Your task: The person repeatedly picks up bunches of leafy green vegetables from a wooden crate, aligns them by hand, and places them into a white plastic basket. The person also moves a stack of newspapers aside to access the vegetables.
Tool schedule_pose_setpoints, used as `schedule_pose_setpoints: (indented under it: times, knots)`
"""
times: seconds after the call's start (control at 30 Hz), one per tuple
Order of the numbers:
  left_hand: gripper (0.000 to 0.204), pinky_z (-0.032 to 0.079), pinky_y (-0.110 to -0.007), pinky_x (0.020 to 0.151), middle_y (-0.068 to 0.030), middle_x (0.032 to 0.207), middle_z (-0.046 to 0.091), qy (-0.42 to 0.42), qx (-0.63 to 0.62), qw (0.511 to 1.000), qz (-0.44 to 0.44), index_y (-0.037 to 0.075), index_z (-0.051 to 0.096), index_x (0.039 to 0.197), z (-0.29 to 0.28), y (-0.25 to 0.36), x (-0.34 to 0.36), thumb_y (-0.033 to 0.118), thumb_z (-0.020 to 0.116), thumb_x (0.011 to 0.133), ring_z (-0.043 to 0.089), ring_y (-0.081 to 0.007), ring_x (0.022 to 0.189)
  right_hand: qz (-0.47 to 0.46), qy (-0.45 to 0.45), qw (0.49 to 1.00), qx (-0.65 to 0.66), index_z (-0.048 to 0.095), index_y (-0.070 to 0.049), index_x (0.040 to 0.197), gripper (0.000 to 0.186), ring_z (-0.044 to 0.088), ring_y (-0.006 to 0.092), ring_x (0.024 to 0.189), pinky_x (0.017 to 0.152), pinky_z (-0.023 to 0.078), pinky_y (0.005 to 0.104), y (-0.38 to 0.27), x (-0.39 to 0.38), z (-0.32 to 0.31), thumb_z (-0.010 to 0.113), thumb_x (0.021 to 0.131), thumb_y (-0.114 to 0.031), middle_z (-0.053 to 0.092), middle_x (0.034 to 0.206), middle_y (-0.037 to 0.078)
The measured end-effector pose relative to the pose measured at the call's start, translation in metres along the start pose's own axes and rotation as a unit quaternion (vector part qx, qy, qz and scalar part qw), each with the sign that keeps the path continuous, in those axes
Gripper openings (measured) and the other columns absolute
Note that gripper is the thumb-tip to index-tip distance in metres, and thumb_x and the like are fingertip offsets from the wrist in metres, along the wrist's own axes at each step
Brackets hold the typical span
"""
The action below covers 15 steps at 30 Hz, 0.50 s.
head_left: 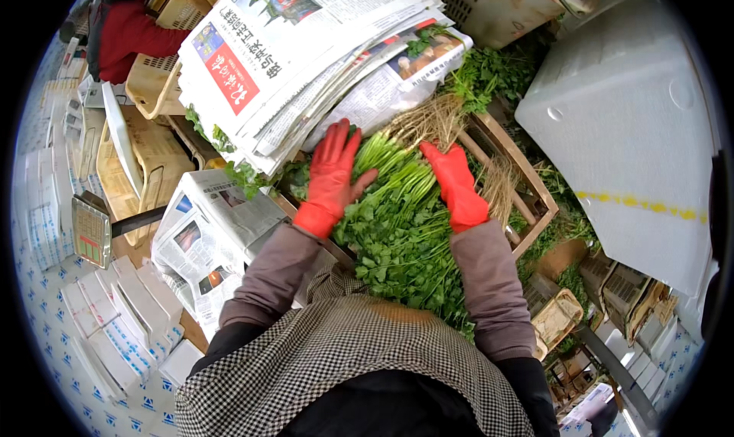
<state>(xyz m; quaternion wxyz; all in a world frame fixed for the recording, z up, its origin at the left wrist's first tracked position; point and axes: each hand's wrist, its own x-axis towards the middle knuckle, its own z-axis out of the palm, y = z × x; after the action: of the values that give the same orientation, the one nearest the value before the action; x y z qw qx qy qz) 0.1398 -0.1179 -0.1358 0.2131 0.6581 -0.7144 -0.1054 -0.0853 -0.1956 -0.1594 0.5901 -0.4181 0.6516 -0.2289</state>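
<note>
A large bundle of leafy greens lies in front of me, with pale green stems and tan, stringy roots toward the far side. Both my hands wear red rubber gloves. At the left edge of the stems my left hand is open, its fingers stretched out and thumb apart. My right hand is closed around the root end of the greens at the right, its fingertips partly hidden among roots. Beyond my hands, a thick stack of newspapers sits partly over wrapped newsprint.
A wooden frame edges the greens on the right. A big white foam box stands farther right. Wrapped newspaper, a scale display and plastic crates are at left. A person in a red sleeve is at the far left.
</note>
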Motion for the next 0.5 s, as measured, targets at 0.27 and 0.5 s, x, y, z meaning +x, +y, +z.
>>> schedule_pose_setpoints:
  times: [0.27, 0.5]
  knots:
    - [0.086, 0.044, -0.044, 0.099, -0.0220, 0.142, 0.043, -0.103, -0.012, 0.979, -0.174, 0.006, 0.031, 0.149, 0.026, 0.038, -0.022, 0.034, 0.074, 0.080, 0.050, -0.0403, 0.123, -0.175, 0.221, 0.959, -0.039, 0.037, 0.006, 0.142, 0.073, 0.051, 0.0334, 0.125, 0.106, 0.038, 0.0417, -0.007, -0.030, 0.029, 0.075, 0.086, -0.021, 0.053, 0.136, 0.024]
    - [0.071, 0.049, -0.033, 0.092, -0.0114, 0.121, 0.064, -0.296, -0.506, 0.765, -0.266, -0.004, 0.051, 0.134, -0.007, 0.021, 0.023, 0.039, 0.076, 0.084, 0.058, -0.0150, 0.109, -0.043, 0.252, 0.956, 0.142, 0.022, 0.005, 0.150, 0.093, 0.039, 0.0317, 0.134, 0.112, 0.032, 0.0399, 0.013, -0.052, 0.034, 0.078, 0.082, -0.026, 0.038, 0.147, 0.023]
